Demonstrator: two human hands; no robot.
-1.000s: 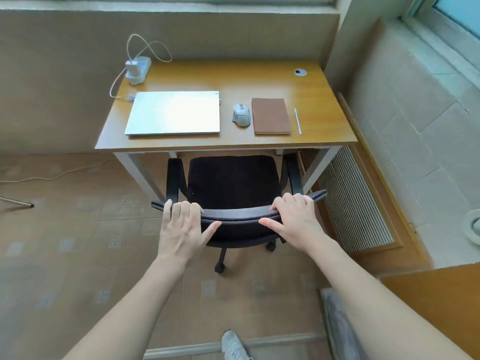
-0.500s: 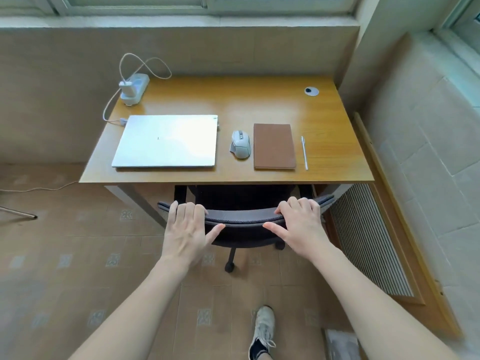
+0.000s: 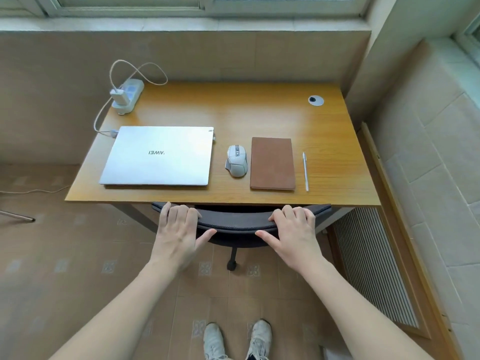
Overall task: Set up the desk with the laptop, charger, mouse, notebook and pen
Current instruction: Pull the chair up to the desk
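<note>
Dark mesh chair back [image 3: 239, 220] at lower centre is gripped by the left hand [image 3: 179, 233] and right hand [image 3: 294, 233], set well apart. Laptop [image 3: 158, 155], charger [image 3: 119, 96], mouse [image 3: 237, 163], notebook [image 3: 272, 163] and pen [image 3: 305, 171] sit mid-frame on the desk [image 3: 259, 113]. Push evenly, I'd say, and stop before bumping the edge.

On the tabletop [image 3: 259, 113]: one laptop [image 3: 158, 155]; one mouse [image 3: 237, 164]; one notebook [image 3: 272, 163]; one pen [image 3: 305, 171]; one charger [image 3: 119, 96]; one power strip [image 3: 130, 96]; one cable grommet [image 3: 315, 100]; below it, one chair [image 3: 239, 222]; two hands; two shoes
</note>
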